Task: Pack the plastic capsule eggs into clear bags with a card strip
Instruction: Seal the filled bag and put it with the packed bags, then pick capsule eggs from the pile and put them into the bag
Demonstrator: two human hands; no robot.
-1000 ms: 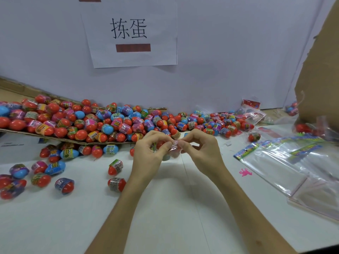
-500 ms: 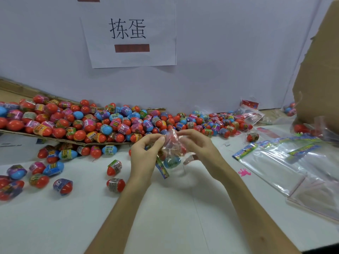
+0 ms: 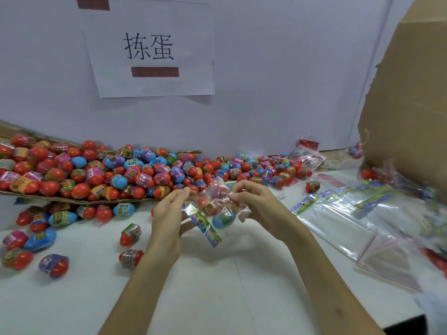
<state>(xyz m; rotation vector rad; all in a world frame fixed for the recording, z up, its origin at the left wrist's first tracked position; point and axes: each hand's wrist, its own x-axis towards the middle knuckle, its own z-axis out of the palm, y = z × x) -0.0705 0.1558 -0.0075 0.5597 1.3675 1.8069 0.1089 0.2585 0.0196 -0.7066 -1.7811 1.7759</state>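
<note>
Both forearms raised mid-table, left hand [image 3: 169, 213] and right hand [image 3: 256, 201] each grip pinching filled clear bag [image 3: 215, 201]

A plain pale lavender-white wall [image 3: 278, 81] fills the upper half of the frame, evenly lit, with a white paper sheet [image 3: 150, 49] bearing two black characters and a dark red bar fixed at upper centre-left. Below it a smooth white tabletop [image 3: 217, 286] spreads across the lower frame. A tall brown cardboard panel [image 3: 411, 105] stands at the right edge.
</note>
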